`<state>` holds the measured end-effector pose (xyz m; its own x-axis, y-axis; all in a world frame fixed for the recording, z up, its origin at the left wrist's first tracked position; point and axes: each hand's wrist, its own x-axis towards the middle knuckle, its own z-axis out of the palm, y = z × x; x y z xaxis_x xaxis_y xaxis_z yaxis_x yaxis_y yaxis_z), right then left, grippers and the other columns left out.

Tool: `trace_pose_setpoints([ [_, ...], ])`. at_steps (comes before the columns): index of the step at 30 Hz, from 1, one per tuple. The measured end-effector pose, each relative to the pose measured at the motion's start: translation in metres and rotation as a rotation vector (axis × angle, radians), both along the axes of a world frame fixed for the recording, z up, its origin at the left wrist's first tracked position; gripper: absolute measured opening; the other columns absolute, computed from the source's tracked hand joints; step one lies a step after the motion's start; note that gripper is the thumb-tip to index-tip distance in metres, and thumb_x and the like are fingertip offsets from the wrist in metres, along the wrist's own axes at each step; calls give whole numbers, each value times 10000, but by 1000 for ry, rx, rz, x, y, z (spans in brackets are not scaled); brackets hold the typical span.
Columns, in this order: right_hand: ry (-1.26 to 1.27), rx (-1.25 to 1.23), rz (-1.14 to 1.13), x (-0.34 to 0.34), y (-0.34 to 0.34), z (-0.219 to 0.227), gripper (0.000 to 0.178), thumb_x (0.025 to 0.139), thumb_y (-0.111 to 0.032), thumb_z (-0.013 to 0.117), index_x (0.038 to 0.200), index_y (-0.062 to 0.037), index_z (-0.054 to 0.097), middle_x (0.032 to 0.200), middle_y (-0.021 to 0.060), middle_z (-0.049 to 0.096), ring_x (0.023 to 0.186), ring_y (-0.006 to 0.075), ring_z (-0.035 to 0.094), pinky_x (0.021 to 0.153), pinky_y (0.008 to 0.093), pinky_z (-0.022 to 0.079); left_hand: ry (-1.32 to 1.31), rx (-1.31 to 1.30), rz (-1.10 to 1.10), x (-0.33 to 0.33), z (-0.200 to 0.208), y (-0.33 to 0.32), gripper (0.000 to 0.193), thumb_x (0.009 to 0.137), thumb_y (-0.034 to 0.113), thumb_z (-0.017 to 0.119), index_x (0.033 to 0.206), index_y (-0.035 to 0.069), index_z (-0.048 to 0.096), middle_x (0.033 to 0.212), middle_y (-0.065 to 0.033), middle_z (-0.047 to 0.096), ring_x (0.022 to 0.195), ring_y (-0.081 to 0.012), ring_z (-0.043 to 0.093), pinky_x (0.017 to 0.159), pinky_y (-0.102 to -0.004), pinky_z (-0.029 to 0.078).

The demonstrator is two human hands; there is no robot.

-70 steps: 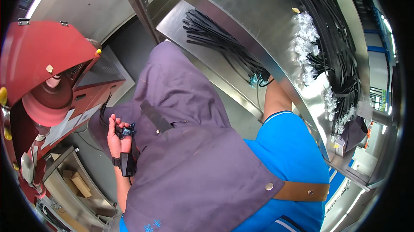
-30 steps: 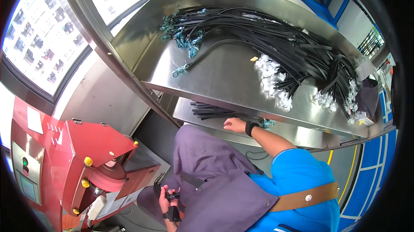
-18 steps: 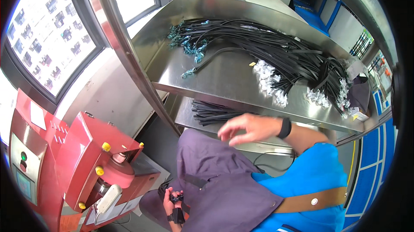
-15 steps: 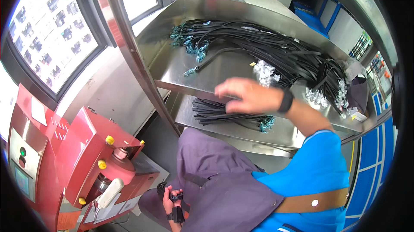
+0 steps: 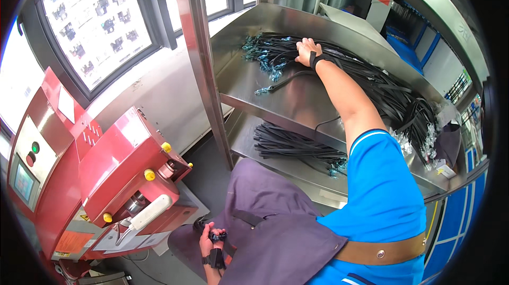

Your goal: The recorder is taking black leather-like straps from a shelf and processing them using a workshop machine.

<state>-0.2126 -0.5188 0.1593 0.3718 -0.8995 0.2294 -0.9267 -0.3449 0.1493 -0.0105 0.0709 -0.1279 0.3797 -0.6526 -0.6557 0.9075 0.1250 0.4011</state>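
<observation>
My right hand (image 5: 307,53) rests over the far-left part of a pile of long, flat black strips (image 5: 366,70) on the upper metal shelf. Its fingers are slightly apart and partly bent, and no strip shows clearly inside them. Crinkled blue film (image 5: 260,54) covers the strips' left ends. One strip (image 5: 291,79) curves apart from the pile, just below my right wrist. Low at the left, beside my purple apron (image 5: 265,197), my left hand (image 5: 213,240) is closed round a small bunch of black strips (image 5: 200,225); most of the bunch is hidden.
A second bundle of black strips (image 5: 291,144) lies on the lower shelf. The shelf's upright post (image 5: 197,57) stands left of it. A red machine (image 5: 114,163) with a white handle (image 5: 151,213) and yellow knobs is at the left. Clear film (image 5: 428,142) wraps the pile's right end.
My right hand has moved from above the shelf's front edge to the strips at the back. The view has shifted, so the shelf sits further right. My left hand stays closed.
</observation>
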Motion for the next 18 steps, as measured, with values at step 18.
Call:
trace_pose_setpoints([
  [18, -307, -322, 199, -12, 9, 89, 207, 820, -213, 629, 921, -73, 514, 818, 189, 640, 808, 384, 622, 668, 487, 474, 2, 13, 4, 0, 0, -3, 247, 941, 241, 527, 985, -1, 536, 584, -66, 498, 627, -236, 538, 772, -422, 461],
])
